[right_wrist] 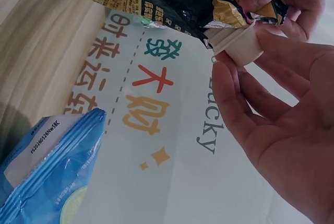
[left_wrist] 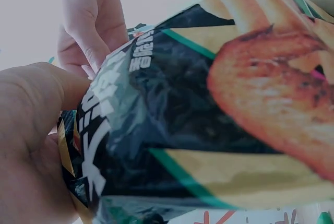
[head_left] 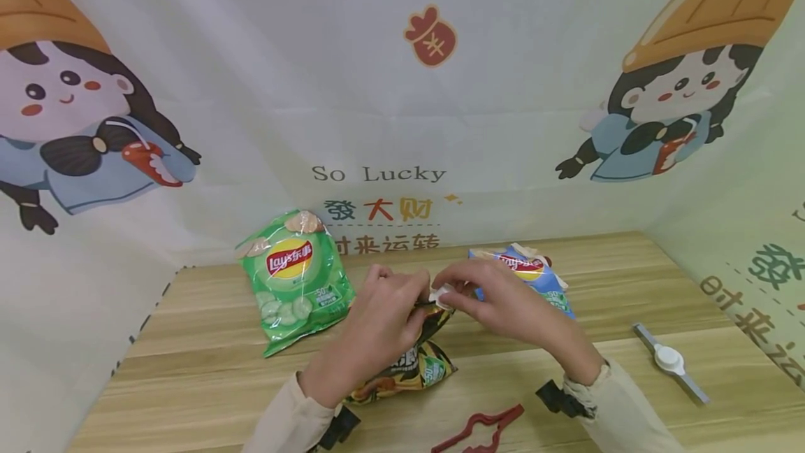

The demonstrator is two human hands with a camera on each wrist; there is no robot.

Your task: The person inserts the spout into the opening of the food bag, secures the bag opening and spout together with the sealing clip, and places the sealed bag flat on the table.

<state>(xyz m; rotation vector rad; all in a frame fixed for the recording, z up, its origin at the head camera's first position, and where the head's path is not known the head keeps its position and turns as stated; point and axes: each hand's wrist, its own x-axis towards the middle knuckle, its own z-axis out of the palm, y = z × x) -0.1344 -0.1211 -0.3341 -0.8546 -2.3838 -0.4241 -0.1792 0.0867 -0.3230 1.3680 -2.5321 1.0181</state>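
My left hand [head_left: 374, 331] grips the gathered top of a black-and-gold chip bag [head_left: 434, 369], which has a chicken wing picture on its front in the left wrist view. At the bag's top edge, my right hand [head_left: 506, 299] pinches a small round white cap-like piece [right_wrist: 242, 46] between thumb and fingers. This piece sits right against the bag's folded edge, with the left thumb and fingers close beside it. Part of the bag's front is hidden behind the left hand in the head view.
A green Lay's bag [head_left: 295, 292] lies at the back left, a blue Lay's bag [head_left: 541, 282] at the back right. On the right is a grey strip clip with a white round cap [head_left: 669, 361]. A red bag clip [head_left: 508, 414] lies at the front edge.
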